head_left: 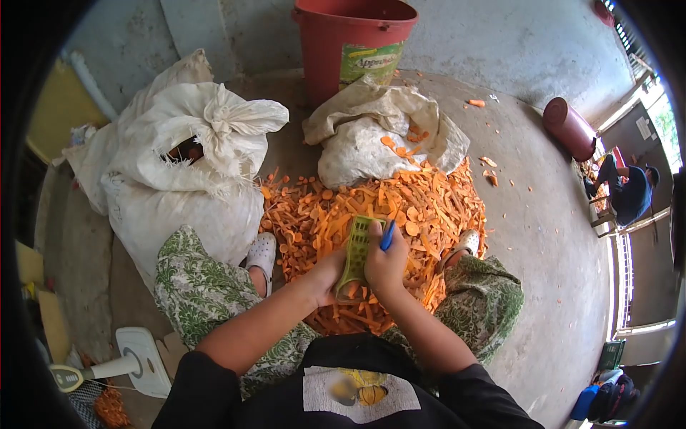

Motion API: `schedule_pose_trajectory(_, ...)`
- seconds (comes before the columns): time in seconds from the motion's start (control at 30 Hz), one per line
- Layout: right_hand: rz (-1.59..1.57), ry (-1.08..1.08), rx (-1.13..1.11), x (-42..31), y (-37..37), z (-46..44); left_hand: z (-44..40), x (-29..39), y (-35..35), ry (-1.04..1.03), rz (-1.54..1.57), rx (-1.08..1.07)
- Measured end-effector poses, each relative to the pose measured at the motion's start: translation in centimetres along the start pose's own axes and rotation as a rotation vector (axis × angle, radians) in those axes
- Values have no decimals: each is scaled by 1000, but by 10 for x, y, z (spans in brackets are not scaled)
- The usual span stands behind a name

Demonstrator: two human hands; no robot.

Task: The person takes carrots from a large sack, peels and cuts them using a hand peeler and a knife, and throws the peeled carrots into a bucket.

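My left hand point(328, 276) is closed around the lower left side of a yellow-green slotted plastic piece point(355, 252), perhaps a small basket or grater. On its right side, my right hand point(386, 266) presses the piece with the thumb and also grips a blue-handled tool point(387, 235). The tool points up and away; whether it is a knife or a peeler I cannot tell. Below both hands spreads a large heap of orange carrot peelings and cut slices point(439, 214), between my feet.
White sacks point(182, 168) stand at the left, one torn open. Behind the heap lie a crumpled sack point(364, 146) and a red bin point(325, 53). A weighing scale point(143, 361) is at the lower left. A person point(632, 194) sits far right near a fallen maroon bin point(569, 129).
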State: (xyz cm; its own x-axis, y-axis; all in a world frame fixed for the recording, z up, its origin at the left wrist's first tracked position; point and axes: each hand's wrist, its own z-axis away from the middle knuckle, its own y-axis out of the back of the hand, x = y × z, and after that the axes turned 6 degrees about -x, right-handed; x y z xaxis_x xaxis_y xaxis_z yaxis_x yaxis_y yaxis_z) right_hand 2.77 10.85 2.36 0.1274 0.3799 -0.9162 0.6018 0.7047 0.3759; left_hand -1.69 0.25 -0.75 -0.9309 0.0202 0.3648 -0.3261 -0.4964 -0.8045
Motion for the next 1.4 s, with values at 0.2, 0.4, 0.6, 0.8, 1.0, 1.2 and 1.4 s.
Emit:
schedule_pose_trajectory(0.2,-58,-293,197,27,19,-49,6,-7,1,137,-168,-102)
schedule_pose_trajectory(0.4,-270,-290,217,6,36,-47,-6,-7,15,78,55,-183)
schedule_pose_trajectory(0.6,12,142,55,0,-1,9,7,-1,-10,20,43,-90)
schedule_pose_trajectory(0.8,-4,-60,33,-2,1,-9,-2,3,1,-25,24,-201)
schedule_pose_trajectory(1.0,27,-91,22,2,-1,-12,-6,3,5,-28,-101,-61)
schedule_pose_trajectory(1.2,-174,-239,303,68,13,-51,11,-6,-13,56,-173,-49)
schedule_pose_trajectory(1.4,-429,-454,447,90,56,-77,2,1,12,55,-64,-163)
